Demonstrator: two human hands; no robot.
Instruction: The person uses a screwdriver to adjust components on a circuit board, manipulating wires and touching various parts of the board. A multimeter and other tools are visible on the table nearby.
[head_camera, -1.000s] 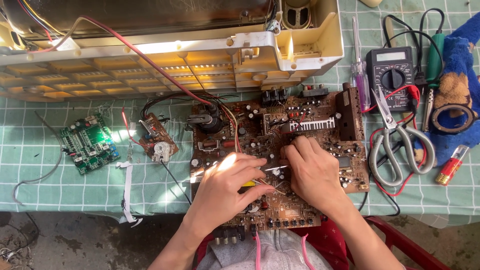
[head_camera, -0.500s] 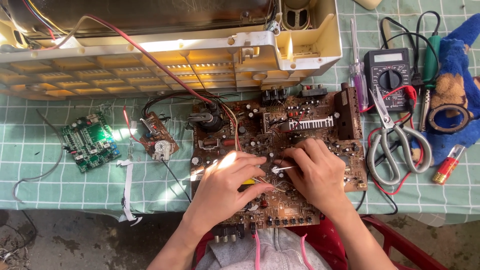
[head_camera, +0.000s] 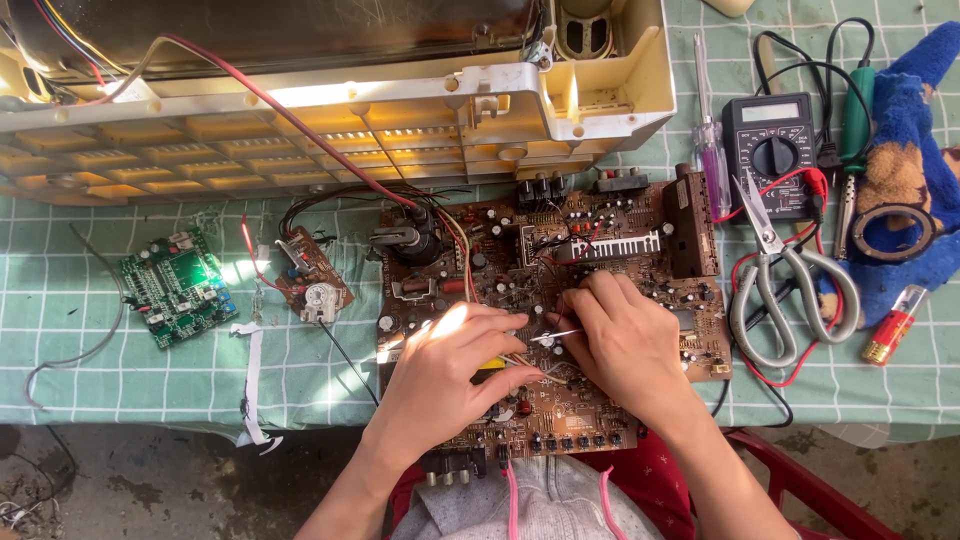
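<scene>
A large brown circuit board (head_camera: 620, 240) crowded with components lies on the green checked tablecloth in front of me. My left hand (head_camera: 445, 375) rests on its near left part, fingers curled over a yellow-handled tool. My right hand (head_camera: 620, 335) sits beside it on the board and pinches a thin metal tool, probably tweezers (head_camera: 553, 337), whose tip points left toward my left fingertips. What lies under both hands is hidden.
A cream plastic appliance housing (head_camera: 330, 130) fills the back, with red wires running to the board. Left of the board lie a green circuit board (head_camera: 175, 285) and a small brown board (head_camera: 310, 280). To the right are scissors (head_camera: 785, 290), a multimeter (head_camera: 770, 150), a red lighter (head_camera: 890, 325) and a blue cloth (head_camera: 915, 110).
Both hands stay on the board with only small finger shifts. The thin metal tool between them shows more clearly now.
</scene>
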